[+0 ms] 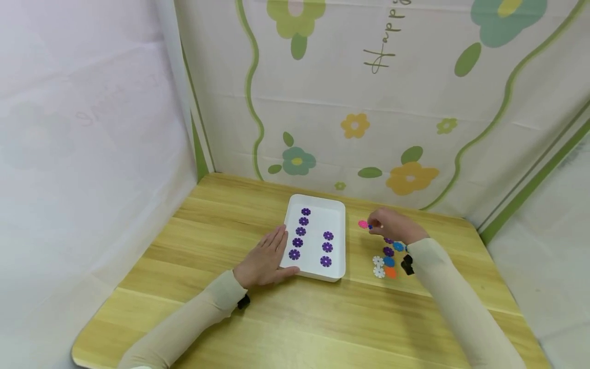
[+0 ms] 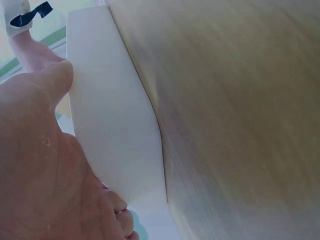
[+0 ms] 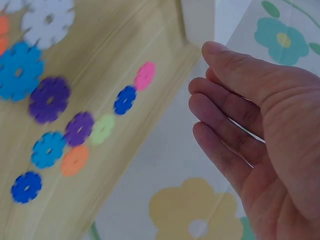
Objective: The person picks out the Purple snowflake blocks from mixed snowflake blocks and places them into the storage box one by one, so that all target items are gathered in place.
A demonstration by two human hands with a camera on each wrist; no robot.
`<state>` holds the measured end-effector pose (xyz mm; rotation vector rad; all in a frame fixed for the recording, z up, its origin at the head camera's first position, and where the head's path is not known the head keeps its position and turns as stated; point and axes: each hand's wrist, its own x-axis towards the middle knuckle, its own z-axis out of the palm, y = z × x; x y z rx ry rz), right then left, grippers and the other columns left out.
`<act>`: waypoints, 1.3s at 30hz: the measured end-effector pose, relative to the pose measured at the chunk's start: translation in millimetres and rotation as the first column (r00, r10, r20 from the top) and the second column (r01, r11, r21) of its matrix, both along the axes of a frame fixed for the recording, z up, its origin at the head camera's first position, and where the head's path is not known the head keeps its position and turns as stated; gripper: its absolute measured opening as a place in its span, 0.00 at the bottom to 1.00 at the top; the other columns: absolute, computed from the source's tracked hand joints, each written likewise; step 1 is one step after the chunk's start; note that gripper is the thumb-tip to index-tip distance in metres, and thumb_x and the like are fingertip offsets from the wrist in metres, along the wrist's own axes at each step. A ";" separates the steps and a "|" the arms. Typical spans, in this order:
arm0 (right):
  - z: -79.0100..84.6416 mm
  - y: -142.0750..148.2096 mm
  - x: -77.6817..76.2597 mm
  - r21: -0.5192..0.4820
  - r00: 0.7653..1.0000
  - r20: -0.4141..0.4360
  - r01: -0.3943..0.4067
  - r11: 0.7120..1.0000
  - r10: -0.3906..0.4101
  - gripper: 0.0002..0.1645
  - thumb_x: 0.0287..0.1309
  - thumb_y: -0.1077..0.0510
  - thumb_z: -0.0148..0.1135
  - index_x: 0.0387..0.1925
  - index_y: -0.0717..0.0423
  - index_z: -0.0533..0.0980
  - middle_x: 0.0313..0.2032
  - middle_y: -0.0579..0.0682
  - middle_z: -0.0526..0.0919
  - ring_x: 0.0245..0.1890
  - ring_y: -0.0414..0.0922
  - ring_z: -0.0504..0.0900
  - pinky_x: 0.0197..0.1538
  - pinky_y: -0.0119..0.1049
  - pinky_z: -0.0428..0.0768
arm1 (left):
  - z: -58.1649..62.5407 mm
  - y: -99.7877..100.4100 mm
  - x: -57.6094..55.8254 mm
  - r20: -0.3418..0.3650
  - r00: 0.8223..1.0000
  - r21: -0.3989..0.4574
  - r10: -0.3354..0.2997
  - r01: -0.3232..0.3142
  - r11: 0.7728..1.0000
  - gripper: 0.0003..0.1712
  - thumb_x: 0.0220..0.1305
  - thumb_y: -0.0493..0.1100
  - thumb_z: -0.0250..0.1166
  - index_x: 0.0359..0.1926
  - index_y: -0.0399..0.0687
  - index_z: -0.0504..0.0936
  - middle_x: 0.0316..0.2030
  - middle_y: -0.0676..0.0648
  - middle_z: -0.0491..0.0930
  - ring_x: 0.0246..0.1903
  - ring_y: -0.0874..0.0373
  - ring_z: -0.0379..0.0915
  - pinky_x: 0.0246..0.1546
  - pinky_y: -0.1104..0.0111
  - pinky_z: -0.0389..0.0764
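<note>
My left hand rests on the left rim of a white tray, fingers straight and thumb over the near corner. In the left wrist view, the tray's outer wall stands beside that hand. Inside the tray, purple notched discs form a left column of several and a right column of three. Over the loose discs to the tray's right hovers my right hand. Its fingers are loosely bent with nothing visible between them; a pink disc and a dark blue disc lie below.
White discs, an orange disc, a purple disc and blue discs lie on the wooden table right of the tray. A printed cloth hangs along the table's far edge.
</note>
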<state>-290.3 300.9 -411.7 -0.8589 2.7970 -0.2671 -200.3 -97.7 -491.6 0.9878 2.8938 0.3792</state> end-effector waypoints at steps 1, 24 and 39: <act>-0.6 5.6 1.3 0.005 1.000 0.001 0.000 1.000 0.000 0.03 0.68 0.60 0.70 0.37 0.55 0.86 0.35 0.46 0.88 0.33 0.39 0.81 0.41 0.39 0.86 | -0.9 -0.3 -0.3 0.001 1.000 0.005 0.000 0.000 1.000 0.60 0.76 0.74 0.49 0.81 0.26 0.49 0.84 0.29 0.42 0.85 0.36 0.38 0.84 0.46 0.51; -62.2 72.0 8.5 -0.045 0.975 -0.015 0.222 0.974 -0.222 0.25 0.68 0.60 0.70 0.61 0.73 0.79 0.55 0.70 0.86 0.57 0.66 0.85 0.62 0.63 0.82 | 0.1 1.5 -2.3 0.001 1.000 -0.071 0.018 -0.018 0.997 0.60 0.76 0.75 0.47 0.82 0.29 0.46 0.84 0.32 0.40 0.85 0.38 0.36 0.84 0.48 0.50; -69.4 73.5 -7.0 -0.117 0.983 -0.012 0.181 0.976 -0.184 0.14 0.64 0.62 0.74 0.48 0.66 0.84 0.41 0.58 0.90 0.41 0.50 0.88 0.49 0.53 0.89 | -1.5 0.7 -1.4 -0.029 1.000 -0.036 -0.007 0.006 0.999 0.59 0.76 0.74 0.50 0.81 0.25 0.50 0.83 0.28 0.44 0.84 0.35 0.40 0.83 0.45 0.53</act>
